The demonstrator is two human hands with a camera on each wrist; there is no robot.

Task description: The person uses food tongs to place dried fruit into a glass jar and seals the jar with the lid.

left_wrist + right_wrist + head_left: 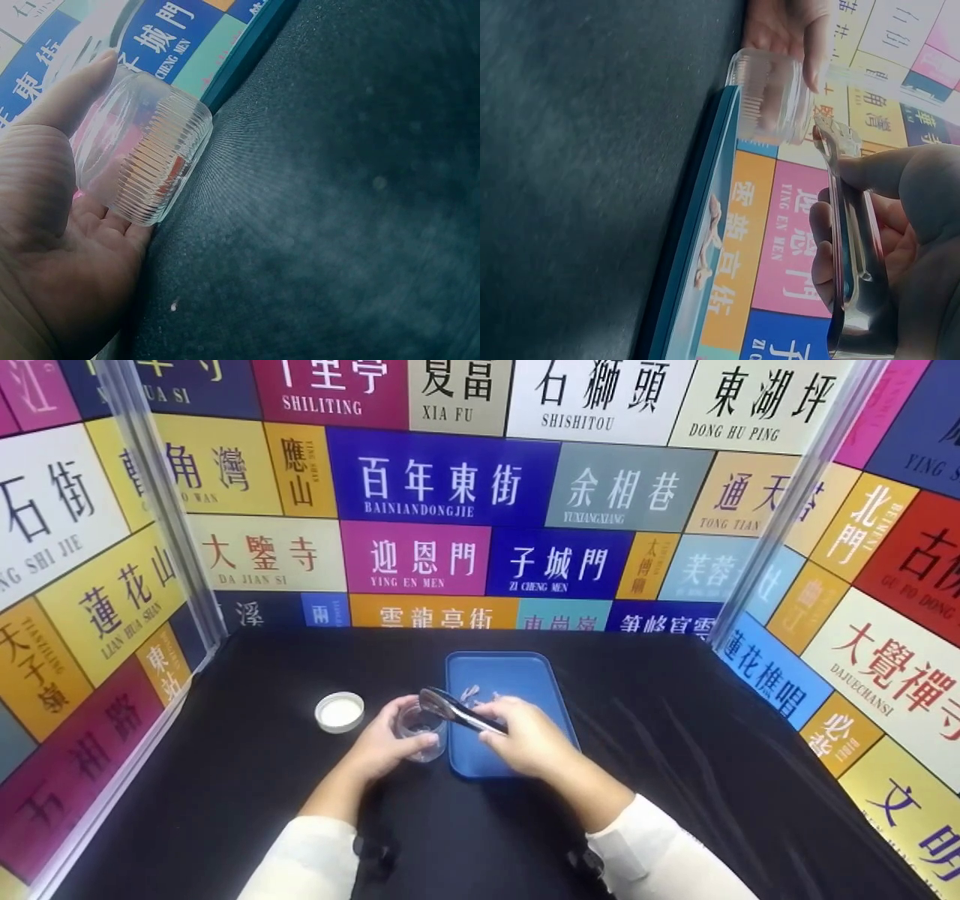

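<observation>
My left hand [384, 744] grips a clear jar [154, 150] with ribbed sides, standing on the black cloth at the tray's left edge; its mouth is uncovered. Metal tongs [459, 712] are in my right hand [529, 735], thumb on one side and fingers curled round the other. Their tips lie close together, right above the jar's mouth. Whether they pinch anything I cannot tell. Several small pale pinkish pieces [711, 236] lie on the blue tray [480, 761], partly behind my right hand in the head view.
A round white lid [339, 712] lies on the black cloth [247, 765] to the left of the jar. Walls of coloured signs [442, 484] enclose the table at the back and both sides, with pale posts [169, 510] at the corners.
</observation>
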